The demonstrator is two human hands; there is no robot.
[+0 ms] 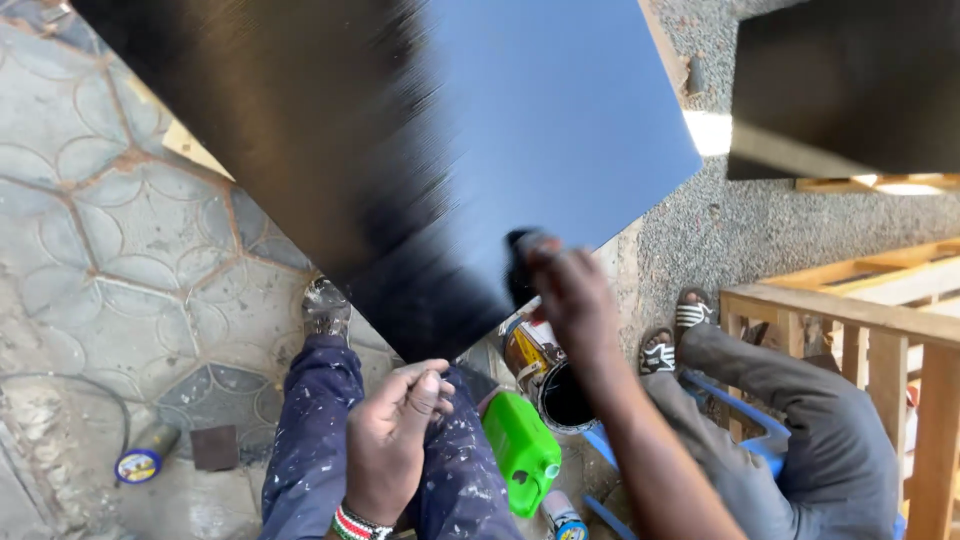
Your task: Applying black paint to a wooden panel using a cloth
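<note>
A large board (350, 130) painted glossy black fills the upper middle, tilted over my knees. My right hand (565, 290) presses a dark pad or brush (520, 265) against the board's lower edge, where the wet paint shines bluish. My left hand (395, 435) rests loosely curled on my paint-spattered blue trouser leg (310, 430), holding nothing that I can see; a beaded band sits on its wrist. An open paint tin (550, 385) with black paint stands below my right hand.
A green plastic jerrycan (522, 450) lies by the tin. Another person's grey-trousered legs (800, 420) and sandalled feet (675, 335) are at the right, beside a bare wooden frame (880, 330). A second black board (850, 85) is top right. Patterned paving, a small can (140, 462) lower left.
</note>
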